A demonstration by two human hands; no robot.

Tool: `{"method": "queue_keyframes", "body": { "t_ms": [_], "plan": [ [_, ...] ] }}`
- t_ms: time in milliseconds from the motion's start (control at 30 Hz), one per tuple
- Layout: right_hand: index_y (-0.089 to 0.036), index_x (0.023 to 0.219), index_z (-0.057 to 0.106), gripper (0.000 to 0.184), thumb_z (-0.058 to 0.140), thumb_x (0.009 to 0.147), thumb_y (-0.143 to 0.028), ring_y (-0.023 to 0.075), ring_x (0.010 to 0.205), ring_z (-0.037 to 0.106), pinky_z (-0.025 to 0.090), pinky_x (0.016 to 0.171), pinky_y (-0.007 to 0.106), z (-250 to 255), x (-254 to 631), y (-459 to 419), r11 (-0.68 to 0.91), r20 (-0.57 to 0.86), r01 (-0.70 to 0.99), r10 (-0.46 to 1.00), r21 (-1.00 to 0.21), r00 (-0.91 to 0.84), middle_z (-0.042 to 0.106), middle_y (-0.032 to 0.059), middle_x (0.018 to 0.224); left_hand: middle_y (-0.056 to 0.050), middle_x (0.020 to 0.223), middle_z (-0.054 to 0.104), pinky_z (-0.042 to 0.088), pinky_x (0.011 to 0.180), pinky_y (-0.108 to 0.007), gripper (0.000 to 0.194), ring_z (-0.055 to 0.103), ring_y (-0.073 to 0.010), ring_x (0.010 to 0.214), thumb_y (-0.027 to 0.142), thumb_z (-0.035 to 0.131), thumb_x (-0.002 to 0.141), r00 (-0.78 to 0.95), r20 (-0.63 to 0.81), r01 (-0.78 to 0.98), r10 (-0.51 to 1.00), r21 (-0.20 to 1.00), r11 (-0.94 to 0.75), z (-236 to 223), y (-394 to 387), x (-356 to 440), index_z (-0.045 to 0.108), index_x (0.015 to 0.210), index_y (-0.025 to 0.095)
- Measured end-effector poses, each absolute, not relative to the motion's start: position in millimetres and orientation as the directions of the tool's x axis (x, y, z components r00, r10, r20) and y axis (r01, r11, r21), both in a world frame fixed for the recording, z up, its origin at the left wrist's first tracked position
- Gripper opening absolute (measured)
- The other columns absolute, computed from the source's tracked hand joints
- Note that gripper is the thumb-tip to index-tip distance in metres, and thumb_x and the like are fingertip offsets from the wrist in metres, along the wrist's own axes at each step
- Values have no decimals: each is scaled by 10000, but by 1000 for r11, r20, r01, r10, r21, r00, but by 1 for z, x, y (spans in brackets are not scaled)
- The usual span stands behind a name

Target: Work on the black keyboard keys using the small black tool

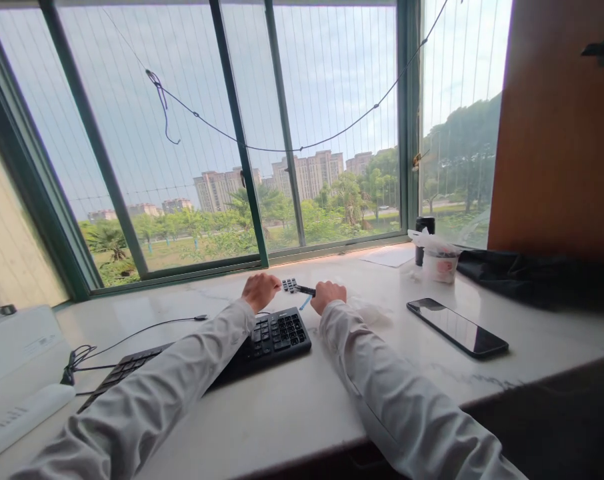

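Note:
My left hand is curled just beyond the far right end of a black keyboard; what its fingers hold, if anything, is hidden. My right hand is closed on the dark handle of a small brush-like tool. The tool's grey head points left, close to my left hand. A thin blue item lies on the counter between my hands. Both arms wear pale long sleeves and lie across the white stone counter.
A black phone lies face up to the right. Behind it stand a dark cup and a white bag-wrapped container. Dark cloth covers the right corner. A white box, a cable and a large window lie left and ahead.

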State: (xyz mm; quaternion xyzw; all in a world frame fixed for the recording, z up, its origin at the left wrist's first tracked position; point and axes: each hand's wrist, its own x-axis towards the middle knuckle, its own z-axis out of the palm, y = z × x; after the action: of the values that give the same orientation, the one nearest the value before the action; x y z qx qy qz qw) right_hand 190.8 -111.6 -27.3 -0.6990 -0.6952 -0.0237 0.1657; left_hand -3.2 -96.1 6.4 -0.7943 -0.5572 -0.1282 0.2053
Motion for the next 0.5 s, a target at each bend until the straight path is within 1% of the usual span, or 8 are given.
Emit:
{"method": "queue_keyframes", "body": {
  "t_ms": [133,300,367,500],
  "plan": [
    [-182,1037,703,294,570,798,-291,267,995,654,454,801,353,-30,190,-110,6,258,982,965,-187,44,689,158,1056,-53,965,745,479,803,-328,236,676,-238,920,314,555,869,354,432,935,829,-144,-324,15,-148,3,755,994,306],
    [-175,1008,710,290,557,793,-295,289,968,659,459,775,371,-31,190,-110,-3,276,987,960,-160,47,692,156,1030,-22,940,753,489,808,-328,220,686,-226,901,313,561,869,362,381,929,851,-67,-365,12,-198,-3,761,958,327],
    [-167,994,712,290,556,792,-305,294,953,662,458,764,371,-31,190,-110,-9,272,988,961,-155,51,691,161,1021,-26,961,753,491,820,-325,231,684,-225,931,333,550,885,340,392,929,855,-2,-369,4,-207,-8,758,983,317],
    [-170,997,719,302,530,808,-312,291,930,664,451,764,375,-27,187,-115,8,296,989,955,-144,36,692,168,998,-5,1028,744,497,836,-304,248,678,-205,980,348,537,901,327,474,886,818,148,-440,-22,-211,-16,745,1031,313]
  ]
}}
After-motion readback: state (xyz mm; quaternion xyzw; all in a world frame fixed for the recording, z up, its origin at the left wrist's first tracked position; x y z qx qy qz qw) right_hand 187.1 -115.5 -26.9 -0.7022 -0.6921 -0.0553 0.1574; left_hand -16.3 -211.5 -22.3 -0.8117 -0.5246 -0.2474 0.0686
